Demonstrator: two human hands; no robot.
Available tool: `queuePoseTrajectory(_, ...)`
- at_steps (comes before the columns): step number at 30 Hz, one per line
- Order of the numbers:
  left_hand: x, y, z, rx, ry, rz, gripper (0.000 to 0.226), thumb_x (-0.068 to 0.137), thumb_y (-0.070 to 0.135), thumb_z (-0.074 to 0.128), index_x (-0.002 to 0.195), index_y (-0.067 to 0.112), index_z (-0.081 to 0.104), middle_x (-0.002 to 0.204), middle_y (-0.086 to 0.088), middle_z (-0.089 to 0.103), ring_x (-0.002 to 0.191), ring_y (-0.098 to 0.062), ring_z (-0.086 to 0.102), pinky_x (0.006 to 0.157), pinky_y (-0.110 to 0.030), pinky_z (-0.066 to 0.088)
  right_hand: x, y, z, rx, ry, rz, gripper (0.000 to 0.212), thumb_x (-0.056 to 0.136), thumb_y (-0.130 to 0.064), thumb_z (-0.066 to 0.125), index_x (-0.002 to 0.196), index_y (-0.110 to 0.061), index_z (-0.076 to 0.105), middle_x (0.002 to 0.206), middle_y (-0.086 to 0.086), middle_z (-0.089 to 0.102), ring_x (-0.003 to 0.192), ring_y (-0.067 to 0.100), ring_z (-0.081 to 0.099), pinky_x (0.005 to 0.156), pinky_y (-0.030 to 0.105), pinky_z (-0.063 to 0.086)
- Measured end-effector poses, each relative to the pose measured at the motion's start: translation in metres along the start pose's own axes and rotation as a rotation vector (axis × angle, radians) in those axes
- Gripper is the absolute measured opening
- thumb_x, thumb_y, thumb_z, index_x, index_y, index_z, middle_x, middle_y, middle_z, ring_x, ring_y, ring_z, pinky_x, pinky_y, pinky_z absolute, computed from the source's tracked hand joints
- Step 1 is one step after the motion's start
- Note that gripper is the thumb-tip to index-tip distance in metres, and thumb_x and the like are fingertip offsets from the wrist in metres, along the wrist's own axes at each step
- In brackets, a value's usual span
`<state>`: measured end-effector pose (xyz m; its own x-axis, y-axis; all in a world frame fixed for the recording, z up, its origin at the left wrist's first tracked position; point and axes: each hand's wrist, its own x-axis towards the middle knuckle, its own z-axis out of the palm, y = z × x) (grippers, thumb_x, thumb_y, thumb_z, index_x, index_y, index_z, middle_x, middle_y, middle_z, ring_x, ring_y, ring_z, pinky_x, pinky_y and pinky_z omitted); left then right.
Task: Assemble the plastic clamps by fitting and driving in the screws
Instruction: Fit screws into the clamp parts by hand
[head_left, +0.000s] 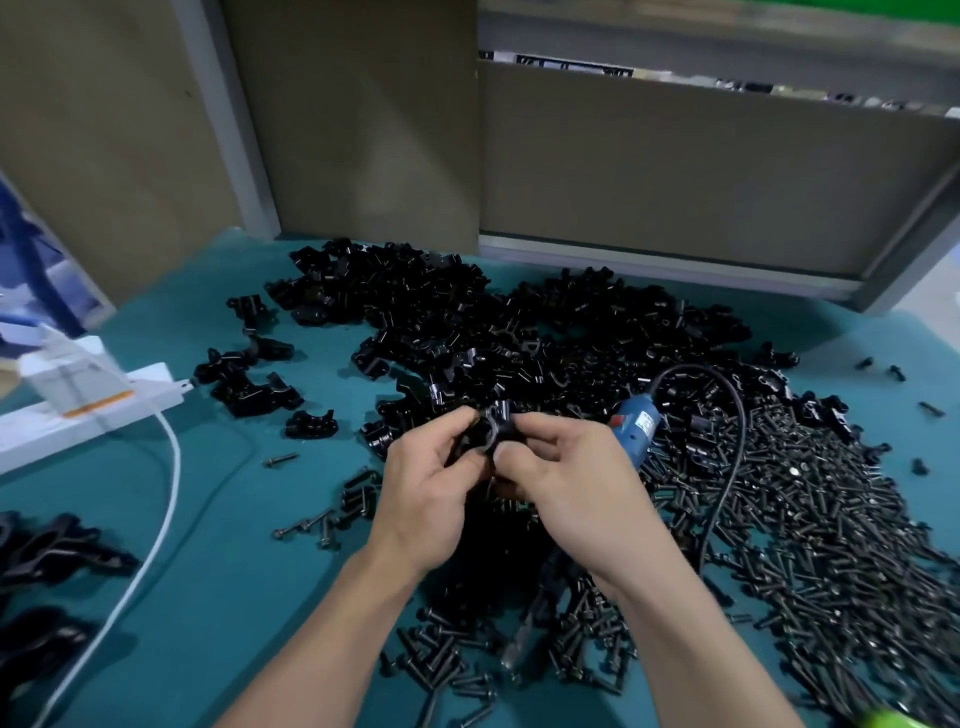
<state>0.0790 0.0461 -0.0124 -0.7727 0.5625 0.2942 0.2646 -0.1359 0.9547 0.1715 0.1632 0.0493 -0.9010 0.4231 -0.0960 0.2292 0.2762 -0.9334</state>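
Clamp (491, 430), black plastic, sits pinched between your two hands, over the near edge of the big pile of clamp parts (483, 332) on the teal table (234, 597). Your left hand (426, 493) curls its fingers round the clamp's left side. Your right hand (566, 483) pinches its right side with thumb and forefinger, so the hands are close together. Whether a screw is in it is too blurred to tell. Just right of your right hand lies the blue screwdriver (636, 431), its black cord (730, 467) arching over the heap of screws (810, 530). At your left are a white power strip (93, 415) and its white cable (161, 519).
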Motion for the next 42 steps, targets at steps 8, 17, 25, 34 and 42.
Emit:
queuePoseTrajectory(8,-0.024,0.022,-0.002,0.539,-0.06,0.088,0.022,0.083,0.027,0.05,0.092,0.03,0.069,0.071,0.006,0.07,0.062,-0.02,0.064,0.057,-0.044,0.051,-0.024,-0.002,-0.003,-0.156,-0.075,0.016,0.014,0.083,-0.038,0.063,0.088,-0.028,0.071,0.077,0.003,0.076,0.071,0.031,0.074,0.069,0.054,0.061)
queuePoseTrajectory(17,-0.033,0.019,-0.001,-0.041,-0.011,-0.134,0.004,0.086,0.021,0.058,0.085,0.024,0.059,0.054,-0.006,0.05,0.046,-0.019,0.042,0.045,-0.026,0.033,-0.027,0.015,-0.027,-0.065,-0.064,-0.029,0.028,0.099,-0.011,0.059,0.104,-0.038,0.057,0.089,-0.001,0.076,0.072,0.014,0.073,0.078,0.043,0.062)
queuePoseTrajectory(25,-0.028,0.017,0.003,-0.345,-0.068,-0.222,0.018,0.089,0.018,0.047,0.09,0.01,0.064,0.06,-0.002,0.046,0.044,-0.009,0.036,0.044,-0.023,0.031,-0.018,0.026,-0.014,0.124,-0.033,-0.169,0.033,0.089,-0.007,0.078,0.101,-0.037,0.071,0.095,-0.004,0.079,0.084,0.019,0.076,0.086,0.048,0.062)
queuePoseTrajectory(34,-0.025,0.014,0.001,-0.603,-0.067,-0.281,0.031,0.087,0.015,0.05,0.111,0.004,0.066,0.073,-0.006,0.053,0.048,-0.009,0.037,0.046,-0.023,0.031,0.0,0.028,-0.011,0.103,-0.064,-0.17,0.036,0.084,-0.009,0.083,0.101,-0.04,0.074,0.095,-0.006,0.08,0.085,0.018,0.078,0.09,0.048,0.062)
queuePoseTrajectory(42,-0.024,0.011,0.001,-0.602,-0.103,-0.32,0.044,0.087,0.015,0.051,0.127,0.0,0.06,0.073,-0.005,0.05,0.048,-0.008,0.039,0.046,-0.022,0.033,0.002,0.031,-0.01,0.154,-0.045,-0.177,0.037,0.082,-0.002,0.083,0.097,-0.035,0.076,0.094,-0.001,0.08,0.079,0.024,0.079,0.082,0.043,0.063)
